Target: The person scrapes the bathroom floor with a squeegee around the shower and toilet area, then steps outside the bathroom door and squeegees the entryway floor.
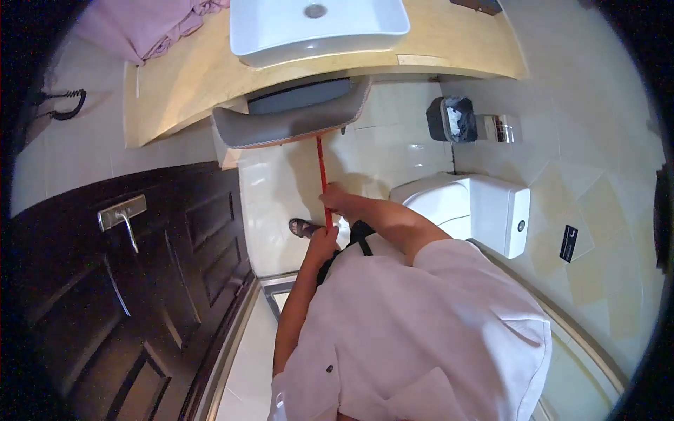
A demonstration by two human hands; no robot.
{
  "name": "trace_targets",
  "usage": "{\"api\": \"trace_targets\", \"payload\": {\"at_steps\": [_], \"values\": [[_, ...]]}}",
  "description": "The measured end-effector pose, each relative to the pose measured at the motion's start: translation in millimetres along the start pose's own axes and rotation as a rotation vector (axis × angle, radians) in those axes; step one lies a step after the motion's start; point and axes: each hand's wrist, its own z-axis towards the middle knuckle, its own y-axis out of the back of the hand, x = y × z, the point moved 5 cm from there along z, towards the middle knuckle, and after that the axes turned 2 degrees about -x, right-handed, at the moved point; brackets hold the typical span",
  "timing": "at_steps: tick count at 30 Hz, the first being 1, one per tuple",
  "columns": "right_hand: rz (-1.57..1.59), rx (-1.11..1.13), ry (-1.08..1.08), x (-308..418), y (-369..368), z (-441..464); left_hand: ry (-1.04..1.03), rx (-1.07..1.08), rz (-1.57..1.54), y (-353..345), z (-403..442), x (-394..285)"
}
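Observation:
Both of my hands are wrapped around a long red pole (pixel 322 163) that slopes down and away from my body. My right hand (pixel 335 198) grips it higher up in the picture, farther from me. Closer to my waist, my left hand (pixel 323 243) closes round the near part. The far end of the pole disappears beneath a grey padded chair (pixel 291 125), so whatever is fitted there is hidden. A sandalled foot (pixel 302 227) shows on the tiled floor (pixel 270 203) just left of the pole.
A beige counter (pixel 456 42) with a white basin (pixel 319 43) overhangs the chair. On the right stand a white toilet (pixel 495 210) and a lined bin (pixel 449 119) near a metal holder (pixel 500 129). A dark wooden door (pixel 140 281) fills the left. Pinkish cloth (pixel 140 28) lies on the counter.

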Motion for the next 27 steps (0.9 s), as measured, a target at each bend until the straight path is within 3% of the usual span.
{"api": "trace_targets", "payload": {"at_steps": [2, 3, 4, 5, 6, 7, 8, 10, 11, 12, 14, 17, 21, 23, 27], "values": [[-0.011, 0.06, 0.009, 9.9, -9.4, -5.6, 0.009, -0.06, -0.004, -1.2, -25.7, 0.7], [-0.234, 0.058, 0.182, 18.6, -23.9, -4.3, 0.023, -0.128, -0.01, 3.0, -40.2, -1.0], [-0.458, 0.055, 0.357, 27.7, -40.7, -4.4, 0.147, -0.062, 0.035, 2.8, -52.3, 3.8], [-0.45, 0.052, 0.361, 32.9, -51.3, -6.1, 0.274, 0.001, 0.08, 4.1, -65.3, 7.4], [-0.049, 0.157, 0.161, 31.6, -63.6, -7.0, 0.282, 0.0, 0.085, 6.1, -78.7, 9.1], [0.348, 0.261, -0.041, 31.8, -78.1, -8.4, 0.473, 0.03, 0.08, 7.2, -95.3, 19.2], [0.35, 0.264, -0.031, 36.2, -89.7, -6.0, 0.663, 0.057, 0.072, 8.6, -110.7, 28.4], [0.946, 0.396, -0.605, 31.7, -129.3, -13.4, 0.661, 0.031, 0.066, 15.9, -125.3, 14.4], [0.848, 0.284, -0.635, 66.7, -76.1, -41.4, 0.649, 0.012, 0.06, 20.9, -145.2, 11.4], [0.847, 0.291, -0.629, 66.2, -77.9, -39.2, 0.635, -0.007, 0.053, 24.0, -122.4, -5.4], [1.019, 0.453, -0.494, 65.5, -89.5, -34.2, 0.605, -0.041, 0.039, 34.3, -142.9, -17.1], [1.079, 0.474, -0.335, 66.5, -96.8, -30.6, 0.558, -0.09, 0.014, 47.5, -192.6, -33.2], [1.012, 0.524, -0.507, 75.8, -102.4, -25.3, 0.488, -0.149, -0.011, 79.6, -202.3, -63.0], [0.923, 0.518, -0.184, 76.0, -120.7, -14.9, 0.453, -0.18, -0.024, 95.2, -201.4, -79.1], [1.064, 0.547, -0.166, 65.6, -124.4, -13.7, 0.397, -0.231, -0.037, 109.9, -224.8, -107.8]]}}
